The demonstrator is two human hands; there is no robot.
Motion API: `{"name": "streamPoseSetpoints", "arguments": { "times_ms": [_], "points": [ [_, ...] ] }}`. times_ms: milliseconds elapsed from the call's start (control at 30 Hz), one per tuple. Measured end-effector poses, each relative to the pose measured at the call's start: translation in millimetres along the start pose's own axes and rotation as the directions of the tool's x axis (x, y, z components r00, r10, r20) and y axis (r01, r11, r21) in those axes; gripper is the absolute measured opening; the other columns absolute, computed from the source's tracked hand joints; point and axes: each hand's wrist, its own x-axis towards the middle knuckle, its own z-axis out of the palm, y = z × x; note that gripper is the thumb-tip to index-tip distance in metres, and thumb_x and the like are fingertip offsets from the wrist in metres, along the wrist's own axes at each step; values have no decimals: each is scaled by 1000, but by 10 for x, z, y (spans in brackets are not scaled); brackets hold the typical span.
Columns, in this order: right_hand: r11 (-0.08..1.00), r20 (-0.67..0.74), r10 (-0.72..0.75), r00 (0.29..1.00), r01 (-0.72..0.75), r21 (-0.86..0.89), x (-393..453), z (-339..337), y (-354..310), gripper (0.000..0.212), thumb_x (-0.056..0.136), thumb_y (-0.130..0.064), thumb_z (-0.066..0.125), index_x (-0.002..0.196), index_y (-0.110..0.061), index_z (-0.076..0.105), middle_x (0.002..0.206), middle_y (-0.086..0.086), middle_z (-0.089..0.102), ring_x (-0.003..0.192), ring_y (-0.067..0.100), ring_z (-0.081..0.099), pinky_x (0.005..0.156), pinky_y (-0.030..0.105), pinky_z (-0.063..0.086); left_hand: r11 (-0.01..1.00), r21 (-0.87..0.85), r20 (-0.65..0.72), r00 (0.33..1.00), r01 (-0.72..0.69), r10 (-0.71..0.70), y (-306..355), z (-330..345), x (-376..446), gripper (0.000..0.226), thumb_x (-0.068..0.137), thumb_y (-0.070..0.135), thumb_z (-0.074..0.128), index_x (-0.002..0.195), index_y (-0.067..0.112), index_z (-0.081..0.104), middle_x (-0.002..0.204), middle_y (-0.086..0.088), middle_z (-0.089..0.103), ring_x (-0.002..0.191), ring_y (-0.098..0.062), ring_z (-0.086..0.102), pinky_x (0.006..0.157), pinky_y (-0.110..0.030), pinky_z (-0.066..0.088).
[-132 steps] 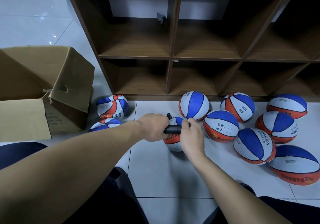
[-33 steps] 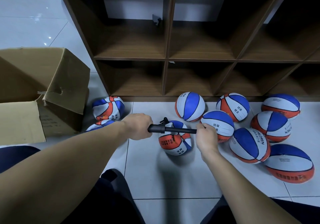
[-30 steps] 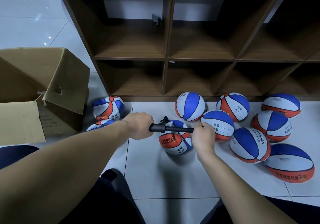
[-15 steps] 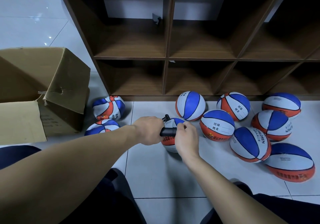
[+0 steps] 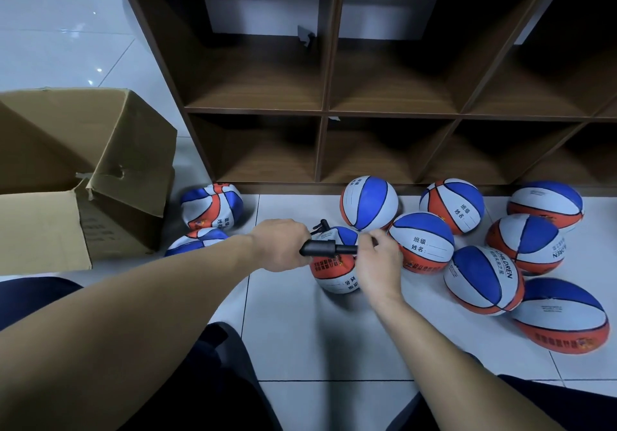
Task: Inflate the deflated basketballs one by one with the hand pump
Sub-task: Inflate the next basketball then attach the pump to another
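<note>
Two hands work a slim black plastic hand pump [image 5: 325,249] lying level, long axis left-right, over a red, white and blue basketball [image 5: 335,272] on the floor: left hand [image 5: 279,247] wraps its barrel, right hand [image 5: 378,263] grips its right-pointing handle end.

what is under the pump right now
A basketball sits on the floor tile below the pump, which the left hand and right hand grip. Where the pump joins the ball is not clear.

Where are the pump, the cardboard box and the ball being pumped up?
pump [image 5: 322,249], head view, black barrel
cardboard box [image 5: 133,137], head view, side flap
ball [image 5: 332,272], head view, orange panel
</note>
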Motion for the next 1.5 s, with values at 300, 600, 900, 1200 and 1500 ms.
{"name": "streamPoseSetpoints", "arguments": {
  "times_ms": [300, 600, 900, 1200, 1500],
  "points": [
    [996, -62, -49, 997, 53, 70, 241, -382, 50, 33, 104, -15, 54, 73, -8, 43, 63, -3, 40, 57, 9, 33, 52, 24, 31, 999, 19, 31, 999, 30, -30, -187, -82, -2, 25, 97, 48, 62, 81, 29, 60, 76, 6, 64, 71, -17, 63, 58, -31, 45],
    [998, -15, -32, 999, 33, 56, -29, 1, -33, 29, 101, -18, 50, 73, -13, 52, 70, 1, 55, 70, 22, 49, 68, 43, 45, 999, 27, -31, 999, 27, -26, 16, -33, -11, 31, 97, 46, 59, 75, 24, 55, 72, 5, 59, 69, -25, 60, 59, -33, 42],
    [999, 42, -33, 999, 34, -22, -138, 162, -69, 29, 101, -28, 50, 77, -14, 51, 74, 2, 58, 76, 26, 54, 75, 48, 49, 1000, 24, -21, 1000, 5, -4, 209, -6, 16, 25, 95, 42, 59, 84, 19, 64, 76, 1, 63, 72, -28, 63, 57, -32, 39],
    [999, 78, -9, 997, 12, -38, -86, 96, -79, 29, 101, -26, 51, 74, -14, 53, 72, 0, 58, 72, 23, 52, 69, 42, 46, 1000, 4, 1, 1000, -7, 7, 221, -13, 7, 30, 95, 47, 62, 85, 19, 64, 75, 2, 61, 72, -26, 61, 53, -30, 36],
    [997, -32, 79, 996, -79, -8, 288, -440, 5, 37, 99, -15, 55, 64, -15, 42, 59, -5, 41, 65, 22, 37, 63, 38, 33, 1000, -3, 34, 999, 21, -21, -132, -87, 26, 23, 96, 48, 64, 94, 25, 69, 80, 6, 66, 78, -22, 66, 60, -30, 46]
  ]
}}
